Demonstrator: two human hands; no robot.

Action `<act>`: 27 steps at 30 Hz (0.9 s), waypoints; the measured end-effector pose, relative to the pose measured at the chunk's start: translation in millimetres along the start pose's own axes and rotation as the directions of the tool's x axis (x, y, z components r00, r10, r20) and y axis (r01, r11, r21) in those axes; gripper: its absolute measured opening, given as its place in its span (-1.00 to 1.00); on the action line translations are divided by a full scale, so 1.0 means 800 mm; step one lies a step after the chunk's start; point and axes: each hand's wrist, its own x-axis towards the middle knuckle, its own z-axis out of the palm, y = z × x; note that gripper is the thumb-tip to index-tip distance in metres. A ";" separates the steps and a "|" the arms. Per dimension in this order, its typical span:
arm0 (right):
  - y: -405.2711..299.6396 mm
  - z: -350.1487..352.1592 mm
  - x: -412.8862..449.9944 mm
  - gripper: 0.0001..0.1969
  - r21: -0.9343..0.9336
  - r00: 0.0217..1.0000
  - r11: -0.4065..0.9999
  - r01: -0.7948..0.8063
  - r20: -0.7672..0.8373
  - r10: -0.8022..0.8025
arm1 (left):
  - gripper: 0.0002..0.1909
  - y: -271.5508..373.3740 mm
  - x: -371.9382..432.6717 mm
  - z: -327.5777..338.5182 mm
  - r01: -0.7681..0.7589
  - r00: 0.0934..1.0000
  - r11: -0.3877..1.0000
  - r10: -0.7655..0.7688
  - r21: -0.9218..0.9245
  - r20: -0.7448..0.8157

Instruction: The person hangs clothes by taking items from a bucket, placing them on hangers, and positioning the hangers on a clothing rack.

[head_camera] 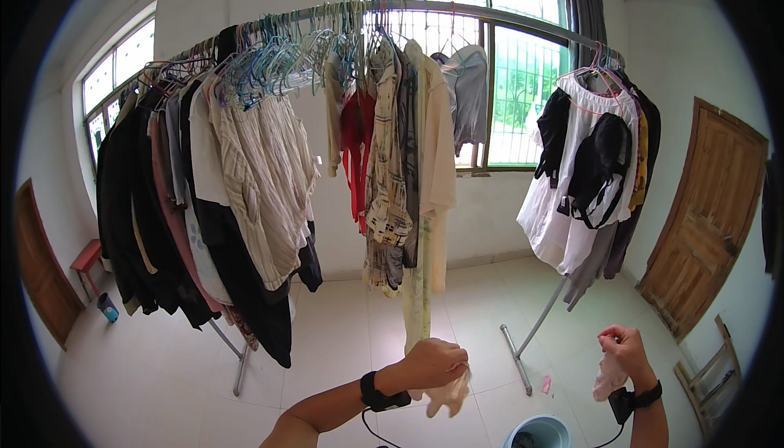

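Observation:
My left hand (432, 362) grips a small pale beige cloth item (450, 396) that hangs below the fingers. Further right, my right hand (626, 345) holds another small pale pinkish cloth item (609, 377), also hanging down. Whether these are socks I cannot tell. Both wrists wear black straps with a small box and a cable. Below and between the hands stands a light blue bucket (562, 432) with something dark inside. Ahead is a metal clothes rack (520, 17), and a long pale yellow-green garment (416, 307) on it hangs just behind my left hand.
Many clothes hang at the rack's left, including a cream garment (269, 184); bunched wire hangers (275, 59) sit beside them. A white dress (551, 227) hangs at right. The rack's feet (517, 362) spread over the tiles. A wooden frame (710, 374) leans near the wooden door (704, 215).

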 end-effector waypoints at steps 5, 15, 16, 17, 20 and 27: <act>-0.140 0.126 0.032 -0.87 -0.082 0.885 0.907 0.412 0.273 -0.377 | -0.21 -0.015 -0.009 -0.017 0.414 0.898 0.838 -0.312 -0.354 0.311; -0.291 0.338 0.106 -0.75 0.080 0.441 0.753 0.654 0.768 -0.464 | -0.74 -0.122 -0.062 0.008 0.432 0.838 0.352 -0.498 -0.830 0.225; -0.308 0.335 0.119 -0.71 0.033 0.437 0.732 0.680 0.784 -0.441 | -0.74 -0.141 -0.076 0.008 0.446 0.787 0.273 -0.573 -0.852 0.228; -0.329 0.332 0.134 -0.72 -0.032 0.471 0.687 0.726 0.751 -0.463 | -0.74 -0.157 -0.091 0.009 0.453 0.726 0.191 -0.645 -0.871 0.236; -0.402 0.308 0.197 -0.76 -0.100 0.539 0.594 0.798 0.559 -0.630 | -0.64 -0.195 -0.124 0.004 0.484 0.671 0.329 -0.734 -0.811 0.103; -0.521 0.225 0.310 -0.75 -0.470 0.612 0.611 0.637 -0.174 -0.771 | -0.66 -0.214 -0.144 -0.024 0.393 0.553 0.023 -0.804 -0.919 0.216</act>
